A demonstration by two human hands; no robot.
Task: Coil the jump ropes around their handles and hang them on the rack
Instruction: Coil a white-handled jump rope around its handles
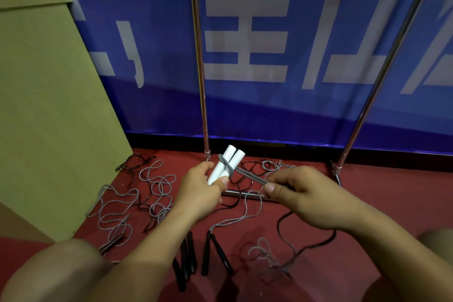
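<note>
The left hand (199, 192) grips 2 white handles (226, 163); the right hand (300, 192) pinches the grey rope (250, 175) taut just beyond them. Slackening that pinch would likely loosen the few wraps above the left grip.

Floor (367, 203) below the hands (201, 193) cluttered: loose ropes (157, 184) tangled at left and between the rack poles (201, 68), black handles (215, 252) near the knees. Rack base bar (242, 194) lies just under the hands. Cardboard (49, 105) blocks the left. Open gap between the poles; bare floor at right.
</note>
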